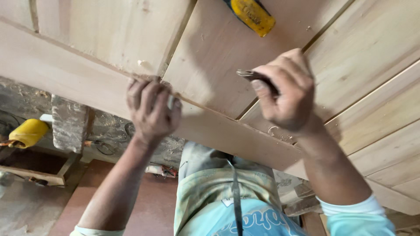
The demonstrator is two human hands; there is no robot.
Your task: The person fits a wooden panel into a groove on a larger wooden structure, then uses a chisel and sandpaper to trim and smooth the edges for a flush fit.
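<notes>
Yellow plastic shows at the far left: a rounded tool body (28, 132) lying low beside a rough, dust-coated block (69, 122), well below your work. Next along, your left hand (151, 109) is curled over the near edge of the pale wooden panel (218, 48), fingers folded tight and pinching something small and light against that edge; what it is cannot be made out. The panel itself spans the whole upper view, built of framed boards with narrow grooves between them. Above the middle, a yellow-handled tool (253, 15) rests on the wood, well apart from both hands. Further right, your right hand (286, 94) is closed in a fist round a slim dark metal tool (256, 76), its end poking out toward the left, just above the panel surface.
</notes>
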